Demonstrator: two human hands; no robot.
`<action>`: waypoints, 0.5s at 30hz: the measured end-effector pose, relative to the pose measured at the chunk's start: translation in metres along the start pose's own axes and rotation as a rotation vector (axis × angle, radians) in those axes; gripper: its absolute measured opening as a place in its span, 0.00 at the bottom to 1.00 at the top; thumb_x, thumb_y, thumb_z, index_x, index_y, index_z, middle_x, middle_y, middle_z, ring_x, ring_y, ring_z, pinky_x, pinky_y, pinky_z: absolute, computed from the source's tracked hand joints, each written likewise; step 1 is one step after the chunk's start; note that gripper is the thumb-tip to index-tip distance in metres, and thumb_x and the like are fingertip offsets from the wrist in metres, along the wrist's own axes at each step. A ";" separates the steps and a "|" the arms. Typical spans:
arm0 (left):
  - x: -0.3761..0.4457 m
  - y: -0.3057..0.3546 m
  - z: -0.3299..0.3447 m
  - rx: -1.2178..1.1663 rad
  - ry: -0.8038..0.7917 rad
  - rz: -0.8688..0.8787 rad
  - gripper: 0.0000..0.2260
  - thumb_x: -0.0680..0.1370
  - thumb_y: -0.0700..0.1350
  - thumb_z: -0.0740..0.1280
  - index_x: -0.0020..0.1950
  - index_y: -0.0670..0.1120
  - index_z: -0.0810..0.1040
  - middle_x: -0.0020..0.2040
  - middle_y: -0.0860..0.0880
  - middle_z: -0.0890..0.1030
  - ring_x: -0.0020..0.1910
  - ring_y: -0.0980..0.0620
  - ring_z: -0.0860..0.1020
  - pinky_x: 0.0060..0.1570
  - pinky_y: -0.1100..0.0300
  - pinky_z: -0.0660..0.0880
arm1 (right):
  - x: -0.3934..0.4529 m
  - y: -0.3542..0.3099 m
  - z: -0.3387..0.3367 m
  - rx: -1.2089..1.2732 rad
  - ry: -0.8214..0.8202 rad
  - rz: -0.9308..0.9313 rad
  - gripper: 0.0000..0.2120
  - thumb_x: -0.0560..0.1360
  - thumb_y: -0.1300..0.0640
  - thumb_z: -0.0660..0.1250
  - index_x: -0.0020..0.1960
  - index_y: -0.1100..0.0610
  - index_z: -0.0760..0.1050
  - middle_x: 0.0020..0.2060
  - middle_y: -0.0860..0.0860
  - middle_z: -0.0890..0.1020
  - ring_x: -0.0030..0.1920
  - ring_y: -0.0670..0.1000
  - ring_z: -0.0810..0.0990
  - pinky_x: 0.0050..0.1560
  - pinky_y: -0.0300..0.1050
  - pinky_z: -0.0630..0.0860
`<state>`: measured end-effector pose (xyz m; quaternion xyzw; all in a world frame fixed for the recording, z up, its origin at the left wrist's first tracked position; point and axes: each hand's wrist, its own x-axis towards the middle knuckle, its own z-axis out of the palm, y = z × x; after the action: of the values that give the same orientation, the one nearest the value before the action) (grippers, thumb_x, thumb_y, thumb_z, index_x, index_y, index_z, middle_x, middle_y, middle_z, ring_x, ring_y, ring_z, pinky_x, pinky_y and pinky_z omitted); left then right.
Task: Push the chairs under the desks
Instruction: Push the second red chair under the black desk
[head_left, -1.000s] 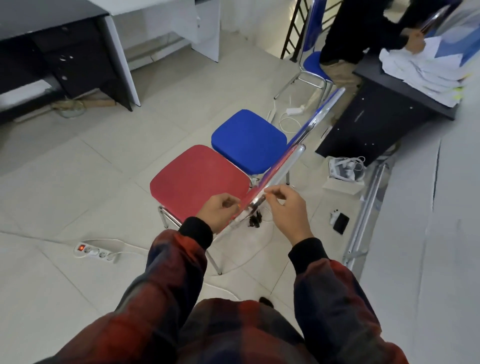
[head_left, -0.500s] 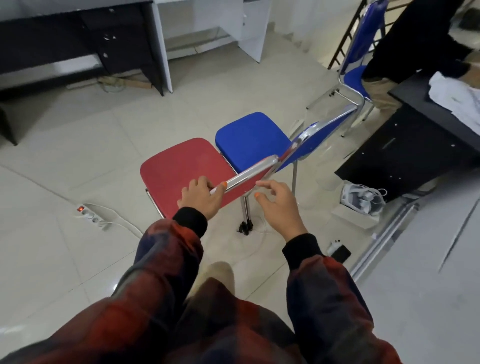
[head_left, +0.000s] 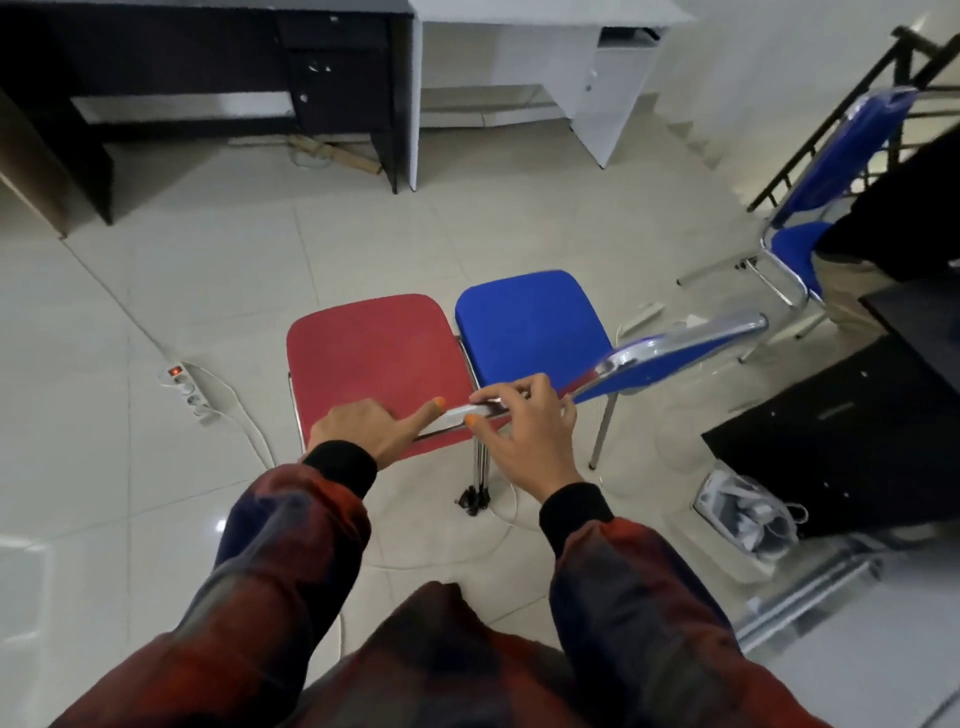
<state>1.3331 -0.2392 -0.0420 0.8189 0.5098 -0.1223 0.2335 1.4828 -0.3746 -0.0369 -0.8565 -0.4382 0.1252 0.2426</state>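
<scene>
L hand (head_left: 366, 428) grips the top rail of the red chair (head_left: 374, 358), thumb out along it. R hand (head_left: 524, 434) curls over same rail nr the blue chair (head_left: 530, 322). Both chairs stand side by side, well short of the black desk (head_left: 208, 62) & white desk (head_left: 545, 52).

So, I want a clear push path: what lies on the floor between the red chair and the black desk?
In the head view, only bare tile floor lies between the red chair and the black desk.
</scene>
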 end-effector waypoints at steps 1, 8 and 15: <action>0.002 0.002 -0.001 -0.012 0.002 -0.017 0.46 0.62 0.83 0.40 0.37 0.48 0.83 0.35 0.49 0.81 0.35 0.49 0.77 0.33 0.58 0.68 | 0.010 0.003 -0.003 -0.017 -0.026 -0.027 0.13 0.74 0.38 0.69 0.55 0.43 0.79 0.50 0.45 0.69 0.54 0.46 0.67 0.69 0.57 0.64; -0.005 0.005 -0.002 -0.046 0.129 -0.096 0.32 0.74 0.73 0.51 0.44 0.51 0.83 0.39 0.50 0.81 0.39 0.47 0.76 0.41 0.56 0.70 | 0.056 0.003 -0.001 -0.115 -0.245 -0.044 0.20 0.73 0.29 0.63 0.46 0.45 0.80 0.44 0.45 0.74 0.52 0.49 0.71 0.55 0.52 0.73; 0.007 -0.002 -0.009 -0.073 0.222 -0.155 0.23 0.75 0.67 0.57 0.41 0.52 0.84 0.36 0.51 0.78 0.39 0.47 0.75 0.42 0.57 0.68 | 0.082 -0.014 0.012 -0.316 -0.301 -0.053 0.25 0.75 0.35 0.58 0.38 0.52 0.83 0.31 0.47 0.82 0.35 0.52 0.79 0.37 0.44 0.74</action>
<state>1.3343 -0.2278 -0.0377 0.7766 0.5983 -0.0297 0.1953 1.5159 -0.2970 -0.0401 -0.8436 -0.5061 0.1751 0.0403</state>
